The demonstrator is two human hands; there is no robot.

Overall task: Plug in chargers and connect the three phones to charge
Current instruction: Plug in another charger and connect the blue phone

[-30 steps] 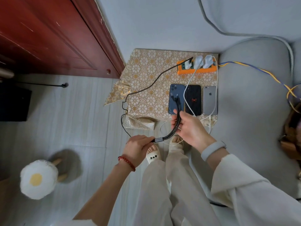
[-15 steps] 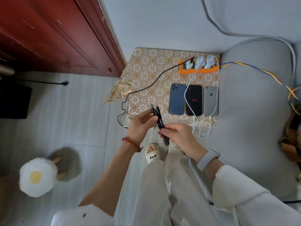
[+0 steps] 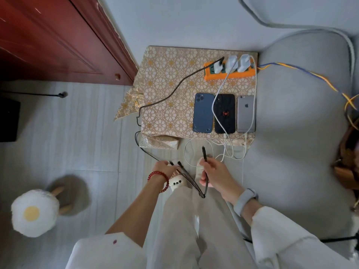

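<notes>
Three phones lie face down side by side on a gold-patterned table (image 3: 165, 84): a blue phone (image 3: 203, 113), a black phone (image 3: 225, 113) and a grey phone (image 3: 246, 113). Behind them an orange power strip (image 3: 229, 73) carries three white chargers. White cables run from two chargers to the black and grey phones. A black braided cable (image 3: 174, 90) leaves the left charger and splits into several ends. My left hand (image 3: 165, 168) holds two of those ends. My right hand (image 3: 215, 174) grips the third end (image 3: 204, 152), tip pointing toward the table.
A red wooden door (image 3: 58, 39) stands at the left. A grey sofa cushion (image 3: 301, 133) borders the table on the right, with a blue-yellow cord (image 3: 303, 71) across it. A fried-egg stool (image 3: 34, 212) sits on the tiled floor at lower left.
My hands have drawn back from the table and apart. The cable ends, bunched together before, are now split: two in the left hand, one in the right.
</notes>
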